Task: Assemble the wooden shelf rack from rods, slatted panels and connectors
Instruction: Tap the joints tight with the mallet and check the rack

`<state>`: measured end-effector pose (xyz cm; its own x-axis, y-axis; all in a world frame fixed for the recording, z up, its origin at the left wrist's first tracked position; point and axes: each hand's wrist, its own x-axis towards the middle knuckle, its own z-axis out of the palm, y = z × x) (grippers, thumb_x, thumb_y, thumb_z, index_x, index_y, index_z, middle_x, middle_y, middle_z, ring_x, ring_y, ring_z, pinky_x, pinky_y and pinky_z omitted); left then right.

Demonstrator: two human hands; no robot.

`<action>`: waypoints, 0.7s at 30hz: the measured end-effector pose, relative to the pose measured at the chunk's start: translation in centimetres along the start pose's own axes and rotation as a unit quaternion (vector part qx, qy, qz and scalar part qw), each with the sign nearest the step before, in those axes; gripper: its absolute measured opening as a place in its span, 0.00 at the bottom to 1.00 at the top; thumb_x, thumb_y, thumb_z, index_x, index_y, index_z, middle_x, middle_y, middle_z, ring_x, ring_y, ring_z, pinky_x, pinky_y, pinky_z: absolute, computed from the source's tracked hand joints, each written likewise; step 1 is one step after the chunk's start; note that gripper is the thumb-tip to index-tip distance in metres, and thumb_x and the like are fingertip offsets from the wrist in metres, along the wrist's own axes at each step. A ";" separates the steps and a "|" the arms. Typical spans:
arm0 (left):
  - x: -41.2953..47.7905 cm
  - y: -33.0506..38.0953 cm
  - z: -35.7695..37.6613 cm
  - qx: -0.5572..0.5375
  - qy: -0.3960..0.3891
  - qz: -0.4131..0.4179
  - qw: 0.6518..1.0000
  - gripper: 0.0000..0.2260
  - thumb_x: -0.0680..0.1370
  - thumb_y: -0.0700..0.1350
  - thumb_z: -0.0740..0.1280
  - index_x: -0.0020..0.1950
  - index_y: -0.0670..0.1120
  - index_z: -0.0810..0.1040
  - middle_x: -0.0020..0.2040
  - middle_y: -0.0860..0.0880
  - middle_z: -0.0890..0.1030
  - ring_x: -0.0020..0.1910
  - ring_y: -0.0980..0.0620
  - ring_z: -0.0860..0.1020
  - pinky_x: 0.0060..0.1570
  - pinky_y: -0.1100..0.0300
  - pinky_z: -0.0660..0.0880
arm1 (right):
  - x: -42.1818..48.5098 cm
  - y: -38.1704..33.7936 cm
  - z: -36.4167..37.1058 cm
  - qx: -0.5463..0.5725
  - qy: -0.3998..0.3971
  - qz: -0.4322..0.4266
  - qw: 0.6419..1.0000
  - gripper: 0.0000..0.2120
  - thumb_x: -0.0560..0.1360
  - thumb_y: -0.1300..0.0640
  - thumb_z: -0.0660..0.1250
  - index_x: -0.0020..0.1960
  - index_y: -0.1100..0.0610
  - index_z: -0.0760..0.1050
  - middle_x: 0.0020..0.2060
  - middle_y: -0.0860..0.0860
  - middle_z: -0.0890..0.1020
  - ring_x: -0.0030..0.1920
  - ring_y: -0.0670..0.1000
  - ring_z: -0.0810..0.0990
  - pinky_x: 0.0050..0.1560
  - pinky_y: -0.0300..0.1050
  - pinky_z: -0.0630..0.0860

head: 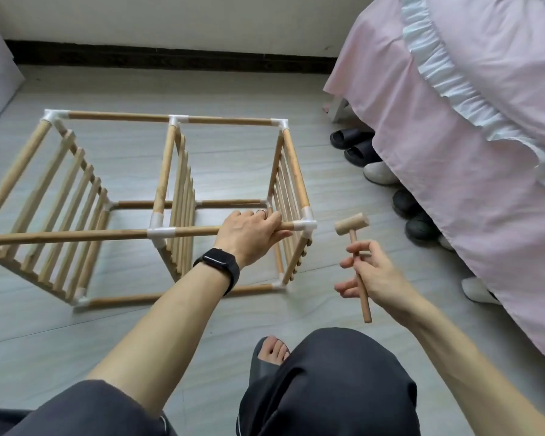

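The wooden shelf rack [117, 232] lies on its side on the grey floor, with three slatted panels joined by rods and white connectors. My left hand [250, 229] grips the near top rod just left of the white corner connector [305, 224]. My right hand [370, 275] holds a small wooden mallet [354, 243] by its handle, head up, to the right of that corner and apart from it.
A bed with a pink ruffled cover [472, 146] fills the right side, with several slippers and shoes [356, 146] under its edge. A dark skirting board [170, 58] runs along the far wall. My knee and sandalled foot [272, 350] are at the bottom.
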<state>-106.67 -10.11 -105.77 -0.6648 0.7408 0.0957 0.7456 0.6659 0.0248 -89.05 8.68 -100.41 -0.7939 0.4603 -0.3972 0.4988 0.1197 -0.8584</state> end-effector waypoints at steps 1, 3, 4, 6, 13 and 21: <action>0.1 -0.3 -0.1 -0.005 -0.003 -0.001 1.000 0.24 0.81 0.66 0.44 0.55 0.50 0.69 0.44 0.50 0.76 0.38 0.47 0.72 0.37 0.54 0.63 | 0.2 -0.1 0.1 -0.056 0.029 -0.050 0.997 0.07 0.85 0.61 0.53 0.59 0.52 0.66 0.52 0.55 0.79 0.29 0.47 0.81 0.31 0.40 0.78; 0.3 -1.0 -0.2 -0.010 -0.002 -0.001 1.000 0.23 0.80 0.67 0.45 0.53 0.51 0.68 0.43 0.50 0.75 0.36 0.49 0.69 0.35 0.54 0.62 | 0.7 -0.4 -0.1 -0.190 0.074 -0.136 0.969 0.06 0.85 0.55 0.55 0.60 0.46 0.63 0.45 0.46 0.83 0.34 0.43 0.79 0.35 0.37 0.71; 0.4 -1.4 -0.2 -0.008 0.002 0.000 1.000 0.23 0.80 0.67 0.45 0.52 0.51 0.68 0.44 0.50 0.77 0.37 0.48 0.70 0.35 0.54 0.62 | 1.1 -0.5 -0.1 -0.259 0.074 -0.160 0.950 0.06 0.84 0.52 0.56 0.60 0.45 0.65 0.41 0.45 0.83 0.39 0.43 0.80 0.39 0.40 0.70; 0.5 -2.1 0.0 0.001 0.009 -0.003 1.000 0.25 0.80 0.67 0.44 0.54 0.50 0.69 0.47 0.48 0.79 0.42 0.46 0.75 0.37 0.54 0.63 | 1.7 -1.2 0.0 -0.361 0.065 -0.187 0.911 0.07 0.83 0.50 0.58 0.56 0.47 0.73 0.37 0.44 0.82 0.43 0.49 0.80 0.42 0.46 0.68; 0.3 -3.1 0.4 0.012 0.016 -0.010 1.000 0.24 0.81 0.66 0.45 0.59 0.50 0.70 0.52 0.48 0.80 0.50 0.46 0.77 0.42 0.54 0.63 | 1.7 -2.8 3.4 -0.190 0.187 -0.396 0.879 0.12 0.85 0.51 0.54 0.55 0.54 0.74 0.29 0.48 0.74 0.28 0.48 0.74 0.30 0.35 0.66; 0.4 -3.2 0.9 0.010 0.026 -0.013 1.000 0.23 0.82 0.65 0.46 0.58 0.50 0.70 0.53 0.47 0.80 0.51 0.45 0.78 0.43 0.54 0.64 | 2.4 -3.5 3.2 -0.202 0.197 -0.402 0.871 0.13 0.85 0.49 0.53 0.55 0.52 0.74 0.28 0.49 0.76 0.30 0.50 0.75 0.31 0.42 0.68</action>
<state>-109.35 -11.89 -106.73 -0.6806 0.7178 0.1470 0.7265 0.6872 0.0079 -93.77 6.60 -99.42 -0.8020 0.3416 0.4900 -0.0182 0.8060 -0.5916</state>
